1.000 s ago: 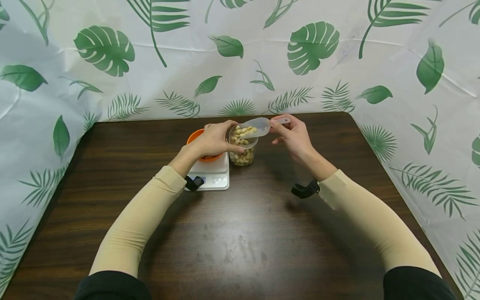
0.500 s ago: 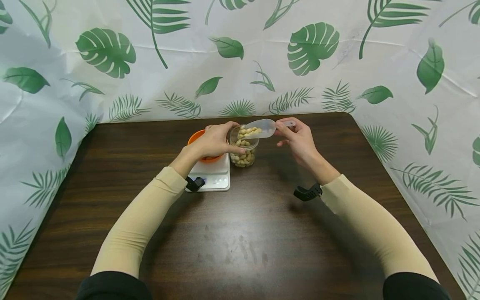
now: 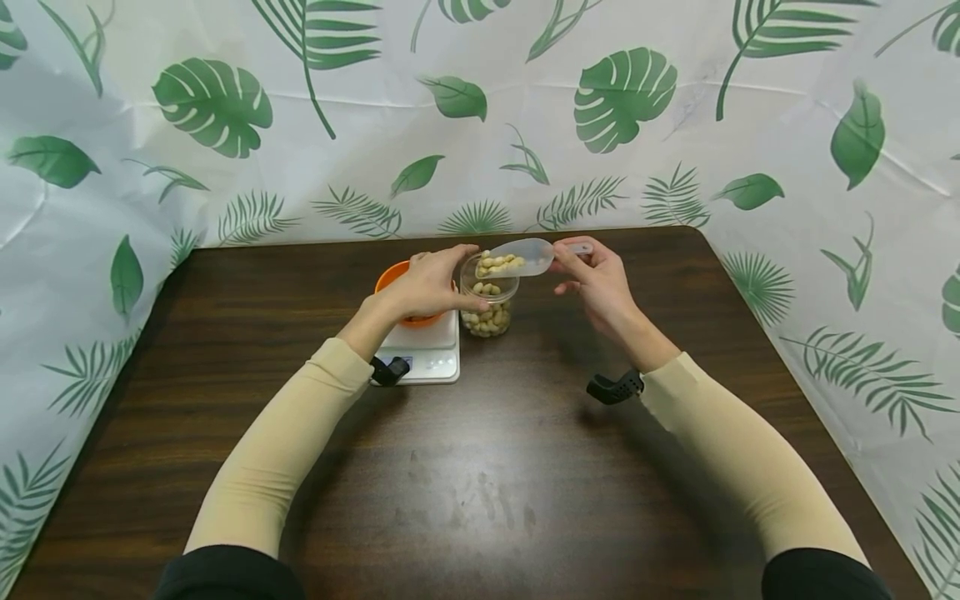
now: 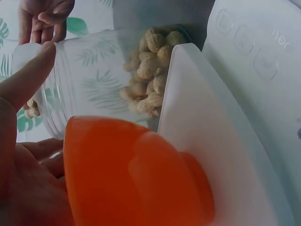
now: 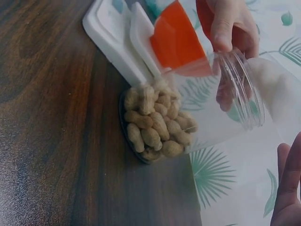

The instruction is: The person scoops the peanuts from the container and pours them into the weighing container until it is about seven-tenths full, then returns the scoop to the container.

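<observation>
A clear jar (image 5: pixel 214 113) stands upright on the table, its lower part filled with unshelled peanuts (image 5: pixel 160 127). My left hand (image 3: pixel 423 283) grips the jar near its threaded mouth, thumb on the near side and fingers behind. Over the mouth, a translucent plastic scoop (image 3: pixel 534 255) lies roughly level with several peanuts in it. My right hand (image 3: pixel 596 279) pinches its handle between thumb and fingers. Beside the jar, under my left hand and wrist, an orange bowl (image 4: pixel 122 174) rests on a white kitchen scale (image 3: pixel 431 367). The left hand hides most of the bowl in the head view.
The dark wooden table (image 3: pixel 480 483) extends in front of the scale and jar, with its back edge just behind them. A white sheet with green leaves (image 3: pixel 510 100) hangs behind. Black wrist straps (image 3: pixel 615 387) sit at both wrists.
Over the first half second my right hand drew the loaded scoop slightly to the right above the jar. Since then it has stayed almost still. My left hand keeps its grip on the jar.
</observation>
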The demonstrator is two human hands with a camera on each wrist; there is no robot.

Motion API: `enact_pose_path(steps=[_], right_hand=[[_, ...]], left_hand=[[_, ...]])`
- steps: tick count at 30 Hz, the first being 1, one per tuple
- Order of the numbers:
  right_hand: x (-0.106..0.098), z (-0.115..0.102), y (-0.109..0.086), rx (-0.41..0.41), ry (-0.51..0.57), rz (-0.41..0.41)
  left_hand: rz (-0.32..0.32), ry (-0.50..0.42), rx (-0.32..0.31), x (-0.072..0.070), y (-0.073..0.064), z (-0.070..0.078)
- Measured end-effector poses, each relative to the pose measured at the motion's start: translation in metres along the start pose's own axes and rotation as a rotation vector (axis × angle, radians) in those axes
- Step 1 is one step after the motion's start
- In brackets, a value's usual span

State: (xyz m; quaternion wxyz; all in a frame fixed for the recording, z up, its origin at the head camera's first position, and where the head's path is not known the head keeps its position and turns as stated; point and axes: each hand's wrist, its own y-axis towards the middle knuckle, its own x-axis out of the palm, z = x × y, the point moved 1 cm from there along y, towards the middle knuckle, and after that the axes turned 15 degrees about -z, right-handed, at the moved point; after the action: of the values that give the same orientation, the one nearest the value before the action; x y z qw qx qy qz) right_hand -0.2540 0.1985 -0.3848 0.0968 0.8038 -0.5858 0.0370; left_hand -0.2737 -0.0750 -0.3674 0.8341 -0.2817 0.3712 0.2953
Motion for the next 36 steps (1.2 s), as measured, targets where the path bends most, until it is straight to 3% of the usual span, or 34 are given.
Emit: enact_pose_path(steps=[7,16,26,36], right_hand=[[0.004,-0.002,0.003,-0.026,0.031,-0.011],[0.018,-0.006,0.011,-0.033,0.013,-0.039],[0.035,-0.01,0.022,-0.031,-0.018,-0.075],[0.049,-0.012,0.032,-0.064,-0.111,-0.106]], left_hand=[[0.037,-0.003,0.005,-0.008,-0.014,0.0],[0.072,-0.031,-0.01,-0.018,-0.036,-0.012],[0.066,-0.05,-0.044,-0.021,-0.061,-0.033],[0.022,-0.072,-0.096,-0.017,-0.073,-0.048]])
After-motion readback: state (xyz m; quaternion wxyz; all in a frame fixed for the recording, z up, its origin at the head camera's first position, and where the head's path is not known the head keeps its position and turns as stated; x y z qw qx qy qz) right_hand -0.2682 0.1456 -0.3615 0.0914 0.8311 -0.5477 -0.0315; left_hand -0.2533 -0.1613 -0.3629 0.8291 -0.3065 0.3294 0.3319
